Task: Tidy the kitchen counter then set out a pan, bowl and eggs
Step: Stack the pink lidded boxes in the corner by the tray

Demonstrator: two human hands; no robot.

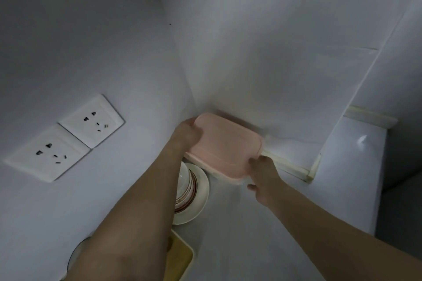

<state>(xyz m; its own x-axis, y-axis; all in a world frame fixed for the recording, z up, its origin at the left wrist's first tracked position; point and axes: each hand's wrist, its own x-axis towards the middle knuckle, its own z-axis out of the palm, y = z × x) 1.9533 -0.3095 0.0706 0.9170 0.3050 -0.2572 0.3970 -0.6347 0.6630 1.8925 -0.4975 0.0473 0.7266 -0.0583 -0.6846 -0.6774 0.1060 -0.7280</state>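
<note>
Pink board [225,146] gripped at opposite corners: left hand [186,132] far corner, right hand [262,174] near; arms outstretched.

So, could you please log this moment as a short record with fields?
held item: pink container, carried near the wall corner
left hand: grips its far left edge
right hand: grips its near right corner
below: stacked bowls on a white plate
counter: grey, yellow tray at near edge
wall: two sockets
</note>
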